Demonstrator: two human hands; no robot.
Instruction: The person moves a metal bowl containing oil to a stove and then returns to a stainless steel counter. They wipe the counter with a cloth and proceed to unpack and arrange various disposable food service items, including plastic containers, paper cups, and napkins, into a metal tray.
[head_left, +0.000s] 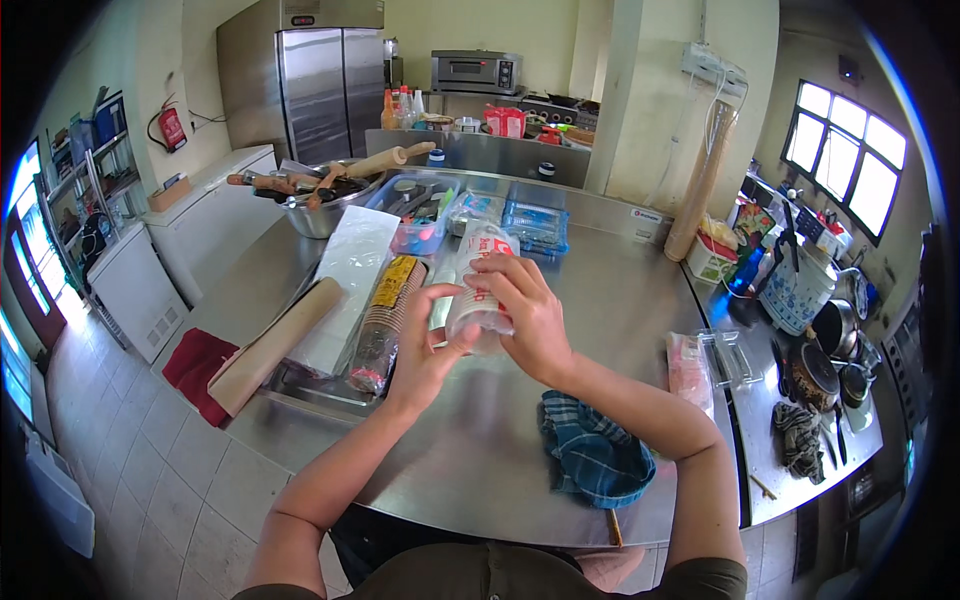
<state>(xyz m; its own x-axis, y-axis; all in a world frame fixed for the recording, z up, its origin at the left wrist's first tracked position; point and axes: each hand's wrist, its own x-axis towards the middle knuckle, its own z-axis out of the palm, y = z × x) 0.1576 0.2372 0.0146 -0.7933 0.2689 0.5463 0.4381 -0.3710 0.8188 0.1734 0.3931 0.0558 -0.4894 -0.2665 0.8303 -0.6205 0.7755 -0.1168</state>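
A plastic-wrapped stack of cups (484, 259) with red print is raised over the steel table (480, 442) in front of me. My right hand (521, 307) grips its near end from the right. At the left side of that end is my left hand (431, 341), its thumb and forefinger curved apart at the wrapper; whether it presses on the stack I cannot tell. Left of my hands, a sleeve of brown paper baking cups (390, 307) with a yellow label lies on a tray (322, 386), beside a white sheet pack (349, 277). A blue checked cloth (596, 450) lies crumpled near the front edge.
A brown paper roll (274, 345) and dark red cloth (199, 371) lie at the left edge. Behind stand a steel bowl of rolling pins (322, 214), a plastic tub of utensils (420, 214) and blue plastic packs (536, 225). Pans (814, 375) and a pink packet (688, 371) are at right.
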